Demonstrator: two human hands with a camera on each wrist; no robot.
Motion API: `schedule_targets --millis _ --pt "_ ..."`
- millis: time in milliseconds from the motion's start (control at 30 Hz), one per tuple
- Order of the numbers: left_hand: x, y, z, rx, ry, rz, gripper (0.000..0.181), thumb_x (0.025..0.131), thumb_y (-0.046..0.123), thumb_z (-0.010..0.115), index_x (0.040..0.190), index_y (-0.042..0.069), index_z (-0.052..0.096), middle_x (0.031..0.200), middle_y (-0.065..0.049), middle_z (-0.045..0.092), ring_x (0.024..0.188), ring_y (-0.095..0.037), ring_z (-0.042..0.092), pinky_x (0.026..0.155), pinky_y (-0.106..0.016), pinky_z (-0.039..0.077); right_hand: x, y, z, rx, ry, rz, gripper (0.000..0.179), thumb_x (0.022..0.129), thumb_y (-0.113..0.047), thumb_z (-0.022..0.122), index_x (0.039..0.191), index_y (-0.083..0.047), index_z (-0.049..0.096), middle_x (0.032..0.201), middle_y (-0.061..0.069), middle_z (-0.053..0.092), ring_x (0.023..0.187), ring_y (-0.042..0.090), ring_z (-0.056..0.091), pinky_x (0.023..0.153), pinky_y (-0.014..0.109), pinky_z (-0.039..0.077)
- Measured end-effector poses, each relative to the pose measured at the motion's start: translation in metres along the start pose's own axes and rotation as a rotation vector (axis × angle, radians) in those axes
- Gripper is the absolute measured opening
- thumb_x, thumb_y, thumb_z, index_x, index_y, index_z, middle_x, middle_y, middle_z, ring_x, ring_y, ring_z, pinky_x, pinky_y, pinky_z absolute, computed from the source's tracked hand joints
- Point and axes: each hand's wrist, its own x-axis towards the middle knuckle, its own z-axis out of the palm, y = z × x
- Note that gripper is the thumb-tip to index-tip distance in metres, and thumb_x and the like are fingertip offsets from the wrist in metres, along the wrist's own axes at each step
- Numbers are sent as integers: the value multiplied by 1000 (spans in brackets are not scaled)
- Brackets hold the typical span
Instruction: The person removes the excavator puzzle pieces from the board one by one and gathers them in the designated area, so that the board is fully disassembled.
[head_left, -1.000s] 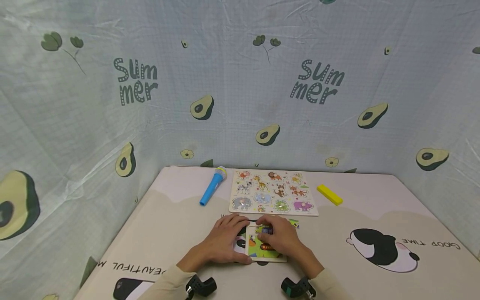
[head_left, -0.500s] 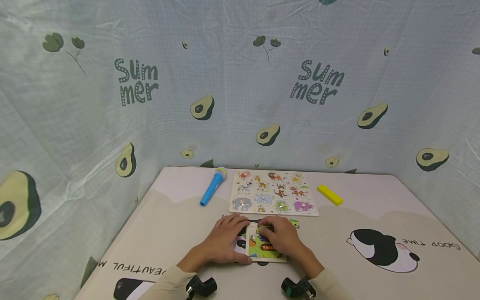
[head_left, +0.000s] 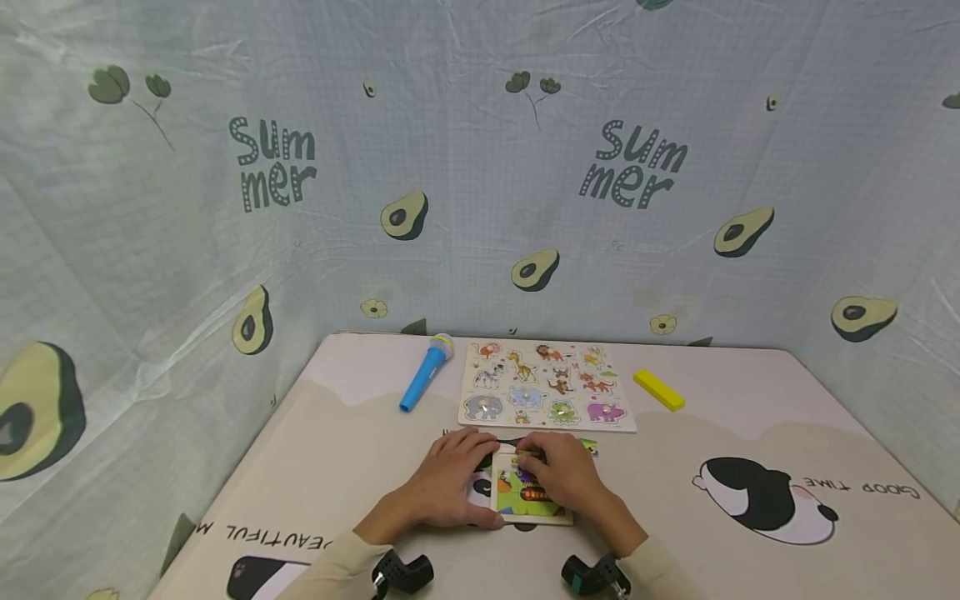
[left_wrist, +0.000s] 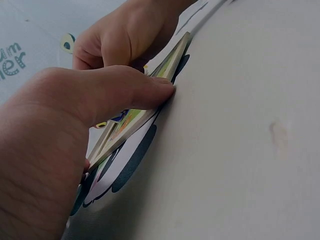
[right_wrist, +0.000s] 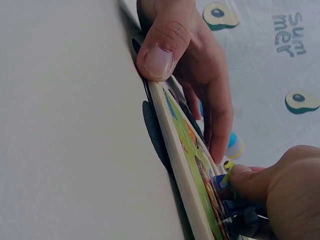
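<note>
A small jigsaw puzzle board point(head_left: 525, 506) with a pale wooden rim and a green picture lies on the table in front of me. My left hand point(head_left: 452, 483) grips its left side, the thumb point(left_wrist: 157, 92) at the near edge and the fingers by the far edge. Over the board's far right part, my right hand point(head_left: 566, 473) pinches a blue and green puzzle piece point(right_wrist: 221, 182) between thumb and curled fingers. That piece is mostly hidden by the hand. Another green piece point(head_left: 591, 447) shows partly, just beyond the right hand.
Behind the hands lies a large animal peg puzzle point(head_left: 547, 387). A blue toy microphone point(head_left: 425, 375) lies to its left, a yellow block point(head_left: 660, 390) to its right. A printed curtain point(head_left: 465, 167) encloses the table point(head_left: 375, 442) at the back and sides.
My right thumb and fingertips have shifted slightly away from me over the board, with the piece between them. The left hand keeps its place on the board.
</note>
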Motion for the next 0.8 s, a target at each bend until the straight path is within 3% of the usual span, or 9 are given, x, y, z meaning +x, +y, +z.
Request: schedule_targets --millis 467,800 --pt "0 1 -2 3 -1 1 96 70 74 70 149 22 49 153 4 44 149 -26 29 120 -57 23 2 1 -5 81 -7 -28 9 94 -15 71 101 -14 77 93 -10 72 83 6 59 81 33 53" --pt "-1 2 -2 6 0 -4 97 70 73 70 149 21 49 154 3 44 149 -27 29 120 -58 22 2 -4 -16 198 0 9 9 96 -10 69 102 -12 75 89 -8 69 78 12 55 68 23 48"
